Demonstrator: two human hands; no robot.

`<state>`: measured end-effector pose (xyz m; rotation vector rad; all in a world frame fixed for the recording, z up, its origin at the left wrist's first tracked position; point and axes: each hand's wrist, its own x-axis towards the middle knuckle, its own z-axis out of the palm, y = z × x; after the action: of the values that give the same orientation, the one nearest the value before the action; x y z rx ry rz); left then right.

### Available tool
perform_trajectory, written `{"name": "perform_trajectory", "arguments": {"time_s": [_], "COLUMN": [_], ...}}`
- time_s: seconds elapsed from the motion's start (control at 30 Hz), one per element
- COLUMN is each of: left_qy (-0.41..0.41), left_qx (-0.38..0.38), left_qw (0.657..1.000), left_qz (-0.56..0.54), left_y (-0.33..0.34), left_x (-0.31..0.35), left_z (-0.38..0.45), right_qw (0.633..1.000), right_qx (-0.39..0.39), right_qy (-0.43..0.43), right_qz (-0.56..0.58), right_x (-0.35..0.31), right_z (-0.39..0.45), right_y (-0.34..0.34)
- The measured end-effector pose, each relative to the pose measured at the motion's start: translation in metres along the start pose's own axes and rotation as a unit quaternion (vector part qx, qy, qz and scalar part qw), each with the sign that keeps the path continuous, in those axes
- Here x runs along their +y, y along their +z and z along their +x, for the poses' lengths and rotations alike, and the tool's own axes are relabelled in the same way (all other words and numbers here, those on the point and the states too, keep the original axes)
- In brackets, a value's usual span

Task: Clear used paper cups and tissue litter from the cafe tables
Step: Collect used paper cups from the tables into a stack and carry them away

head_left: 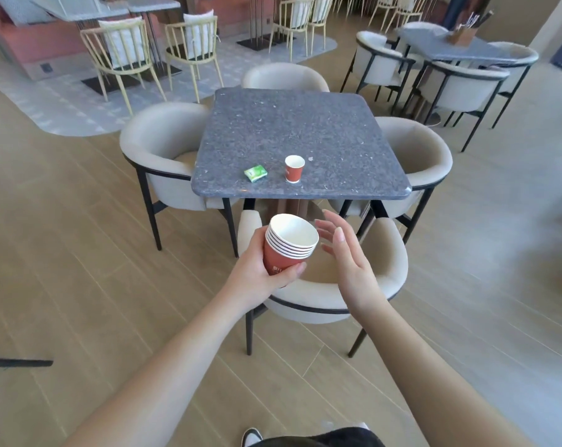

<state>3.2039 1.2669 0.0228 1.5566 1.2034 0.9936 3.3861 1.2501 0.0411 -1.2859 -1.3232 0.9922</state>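
Head camera, Mia: what is nearest to us?

Mia: Two bare arms reach out over a wood floor [80, 253]. A shoe tip [252, 437] peeks in at the very bottom.

Ben: What does the left hand do?

Mia: The left hand [257, 269] holds a stack of red paper cups [289, 243]. Its grip is wrapped round the red side of the stack, thumb in front. The cups are white inside and tip a bit to the right.

Ben: And the right hand?

Mia: The right hand [347, 253] is just beside the stack, on its right. Its grip is wide, fingers straight, and it holds nothing. I cannot tell if a fingertip touches the cups.

Ben: What is under the hands?

Mia: A round cream chair [370, 285] with dark legs, tucked at the near side of the desk.

Ben: What is on the desk?

Mia: The grey speckled desk [289, 124] has one red paper cup [294, 169] standing upright near its near edge. Left of it, a little apart, lies a small green tissue pack [255, 172].

Ben: And further away?

Mia: Cream chairs sit at the left, right and far sides. Beyond are yellow chairs [125, 56] at far left and another grey desk [450, 46] at far right.
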Motion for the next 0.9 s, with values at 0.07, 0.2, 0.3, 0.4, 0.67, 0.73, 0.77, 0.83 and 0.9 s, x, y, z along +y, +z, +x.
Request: {"name": "perform_trajectory", "arguments": {"time_s": [0.07,0.2,0.3,0.4,0.67,0.73,0.77,0.83,0.9], "left_qy": [-0.005,-0.017,-0.028,-0.043,-0.064,-0.071,-0.075,-0.085,-0.097], "left_qx": [0.001,0.01,0.025,0.035,0.084,0.086,0.086,0.087,0.092], "left_qw": [1.0,1.0,0.999,0.998,0.994,0.994,0.993,0.992,0.991], "left_qz": [0.006,0.024,0.033,0.027,0.018,0.015,0.014,0.011,0.003], "left_y": [-0.001,0.001,0.007,0.01,0.024,0.027,0.027,0.027,0.025], "left_x": [-0.007,-0.02,-0.026,-0.032,-0.035,-0.038,-0.039,-0.044,-0.051], "left_z": [0.021,0.065,0.103,0.144,0.231,0.242,0.247,0.257,0.265], "right_qw": [1.0,1.0,0.999,0.999,0.997,0.996,0.996,0.995,0.994], "right_qx": [0.0,-0.007,-0.01,-0.018,-0.053,-0.058,-0.059,-0.06,-0.068], "right_qy": [0.004,0.015,0.033,0.046,0.05,0.051,0.053,0.061,0.072], "right_qz": [0.005,0.009,0.017,0.024,0.035,0.033,0.036,0.043,0.042], "right_x": [0.005,0.021,0.041,0.057,0.077,0.082,0.085,0.093,0.101], "right_z": [0.021,0.067,0.105,0.148,0.264,0.283,0.292,0.307,0.321], "right_y": [0.0,-0.004,-0.013,-0.025,-0.041,-0.038,-0.036,-0.031,-0.026]}}
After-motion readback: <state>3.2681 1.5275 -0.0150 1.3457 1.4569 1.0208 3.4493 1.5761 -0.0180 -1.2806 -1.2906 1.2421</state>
